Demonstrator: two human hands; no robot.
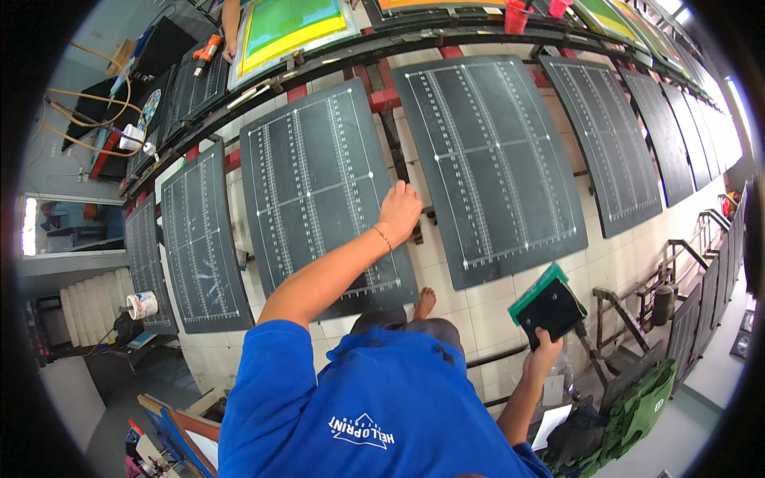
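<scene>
My left hand is closed, its fingers curled together over the gap between two dark printing boards. Whatever the fingers may hold is hidden. Beneath my left forearm lies the nearer-left board, dark grey with white ruler lines and dots. Just right of the hand is a second marked board. In my right hand is a squeegee, a black block with a green edge, tilted and held at its lower end. It is apart from the boards, below the right corner of the second one.
Several more boards run to both sides. Behind a dark metal rail are a yellow-green screen, a red cup, an orange heat gun and another person's hand. A white bucket stands left; green cloth lies lower right.
</scene>
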